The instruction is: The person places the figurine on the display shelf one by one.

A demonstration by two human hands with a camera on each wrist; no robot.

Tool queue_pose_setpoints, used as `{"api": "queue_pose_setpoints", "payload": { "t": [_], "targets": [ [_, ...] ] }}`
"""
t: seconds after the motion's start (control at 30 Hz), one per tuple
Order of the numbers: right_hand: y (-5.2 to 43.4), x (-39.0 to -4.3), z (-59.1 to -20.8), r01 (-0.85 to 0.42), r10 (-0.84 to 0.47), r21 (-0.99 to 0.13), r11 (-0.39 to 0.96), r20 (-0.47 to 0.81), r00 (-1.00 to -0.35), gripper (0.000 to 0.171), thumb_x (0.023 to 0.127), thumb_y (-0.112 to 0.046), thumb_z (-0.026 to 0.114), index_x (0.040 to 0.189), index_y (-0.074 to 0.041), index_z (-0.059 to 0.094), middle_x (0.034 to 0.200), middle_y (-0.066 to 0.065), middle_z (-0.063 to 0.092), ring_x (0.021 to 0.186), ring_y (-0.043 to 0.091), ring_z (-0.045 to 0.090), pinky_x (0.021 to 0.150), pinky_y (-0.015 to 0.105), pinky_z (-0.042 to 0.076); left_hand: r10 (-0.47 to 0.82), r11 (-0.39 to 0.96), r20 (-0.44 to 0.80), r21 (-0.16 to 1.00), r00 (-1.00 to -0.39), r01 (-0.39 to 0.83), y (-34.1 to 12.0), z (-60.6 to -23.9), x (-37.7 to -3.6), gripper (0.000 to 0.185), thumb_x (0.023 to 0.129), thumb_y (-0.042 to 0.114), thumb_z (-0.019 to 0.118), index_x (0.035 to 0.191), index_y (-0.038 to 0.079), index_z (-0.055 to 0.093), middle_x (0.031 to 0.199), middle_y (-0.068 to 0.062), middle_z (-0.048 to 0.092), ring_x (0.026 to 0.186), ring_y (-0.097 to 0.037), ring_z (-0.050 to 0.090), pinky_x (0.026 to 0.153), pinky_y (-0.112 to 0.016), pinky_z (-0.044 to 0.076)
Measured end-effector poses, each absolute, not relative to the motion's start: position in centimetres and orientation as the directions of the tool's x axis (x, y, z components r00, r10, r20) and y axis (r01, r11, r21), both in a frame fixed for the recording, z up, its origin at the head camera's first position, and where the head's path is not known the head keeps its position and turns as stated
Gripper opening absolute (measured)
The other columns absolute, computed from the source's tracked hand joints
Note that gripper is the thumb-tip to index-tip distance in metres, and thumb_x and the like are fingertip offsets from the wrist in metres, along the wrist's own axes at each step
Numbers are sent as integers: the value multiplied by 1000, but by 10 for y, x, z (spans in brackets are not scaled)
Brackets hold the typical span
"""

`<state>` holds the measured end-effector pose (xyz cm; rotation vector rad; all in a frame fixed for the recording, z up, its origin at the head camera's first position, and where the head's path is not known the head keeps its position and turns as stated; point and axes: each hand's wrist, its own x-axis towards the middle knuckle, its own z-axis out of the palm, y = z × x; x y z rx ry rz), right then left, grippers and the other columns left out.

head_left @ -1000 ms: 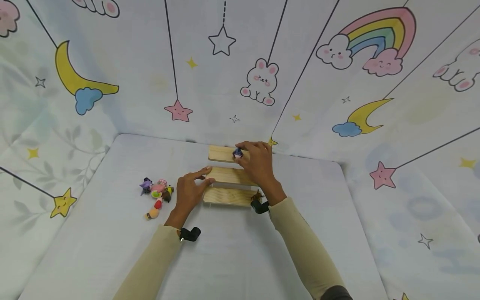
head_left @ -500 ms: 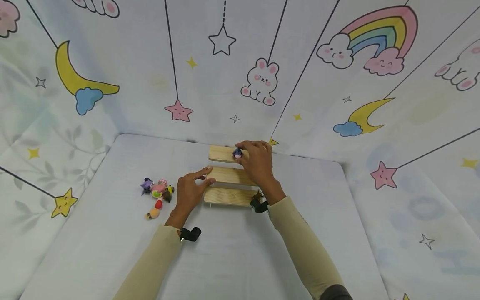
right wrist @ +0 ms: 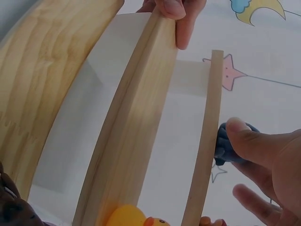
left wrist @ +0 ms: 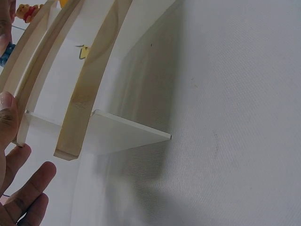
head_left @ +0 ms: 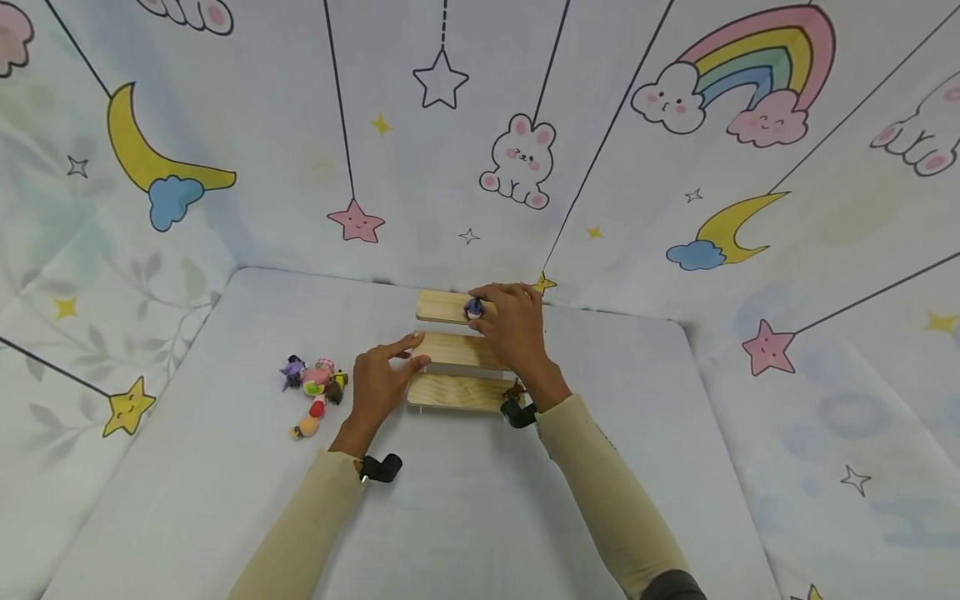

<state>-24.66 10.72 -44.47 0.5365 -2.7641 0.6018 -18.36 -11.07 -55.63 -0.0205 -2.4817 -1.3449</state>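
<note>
A three-step wooden display shelf (head_left: pixel 457 348) on clear side panels stands at the back of the table. My left hand (head_left: pixel 381 377) pinches the left end of the middle board, thumb at the near edge and a finger at the far edge. At the top board (head_left: pixel 438 307), my right hand (head_left: pixel 517 325) holds a small dark blue figurine (right wrist: pixel 225 145) between thumb and fingers, its base right at the board's surface. A brown figurine (head_left: pixel 513 392) sits at the right end of the lowest board. On the middle board, the right wrist view shows a yellow duck figurine (right wrist: pixel 127 216).
Left of the shelf lies a group of several small figurines (head_left: pixel 315 379), among them purple, pink and orange ones. A red-shirted bear figurine (left wrist: pixel 27 13) appears high in the left wrist view. Behind the table (head_left: pixel 450 517) hangs a printed cloth (head_left: pixel 285 125).
Both hands and the blue figurine keep practically the same places. The head view shifts very slightly.
</note>
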Motion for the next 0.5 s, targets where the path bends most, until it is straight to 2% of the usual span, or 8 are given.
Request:
{"api": "queue_pose_setpoints", "payload": {
  "t": [0.5],
  "targets": [
    [109,-249,-446,-413,-314,-293,862,332,-890,47,88,-29,88,133,-25,74,130,-3,78,131,26,62,121,51,36,-137,567,297,806,-945,171,-110,-557,-184,53,87,39,85,137,24,73,123,-4,80,100,-31,78,90,-54,58]
  ]
}}
